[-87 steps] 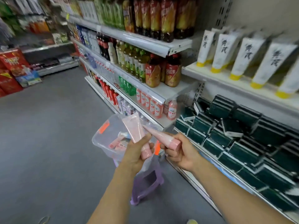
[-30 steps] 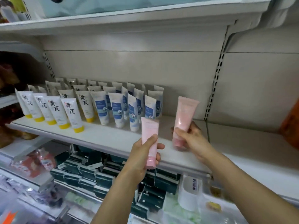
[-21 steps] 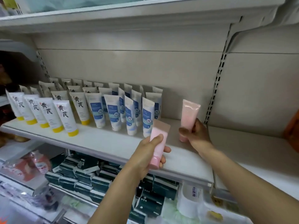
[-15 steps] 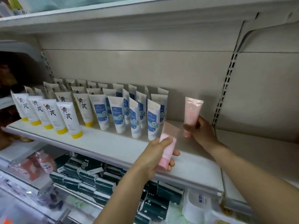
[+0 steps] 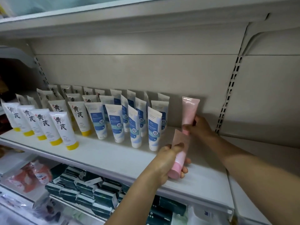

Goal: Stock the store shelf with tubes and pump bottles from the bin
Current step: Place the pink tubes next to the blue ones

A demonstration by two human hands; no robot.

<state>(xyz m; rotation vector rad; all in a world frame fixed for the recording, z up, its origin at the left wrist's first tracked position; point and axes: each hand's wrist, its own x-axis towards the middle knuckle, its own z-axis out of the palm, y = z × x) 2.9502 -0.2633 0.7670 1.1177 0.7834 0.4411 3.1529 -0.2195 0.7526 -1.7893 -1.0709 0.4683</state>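
**Pink tubes going in beside the blue row**

White shelving (image 5: pixel 100 153) is filling our view, with yellow-capped tubes (image 5: pixel 62 129) and blue-labelled tubes (image 5: pixel 153 132) standing cap-down in rows, so their labels face the aisle. We are working in the bare stretch just beside the blue row. Our right hand (image 5: pixel 200 129) is gripping the rear pink tube (image 5: pixel 189 113) low on its body, fingers (image 5: pixel 186 127) curled round it just above the cap, holding it upright near the back panel, probably to start a new column from the back. Our left hand (image 5: pixel 167 163) is wrapping its fingers round the front pink tube (image 5: pixel 178 153), thumb across its face, cap lowest and just beyond the fingertips near the shelf's front edge; whether the cap is touching the shelf, we cannot tell. It is leaning slightly, likely waiting its turn. No bin is showing.
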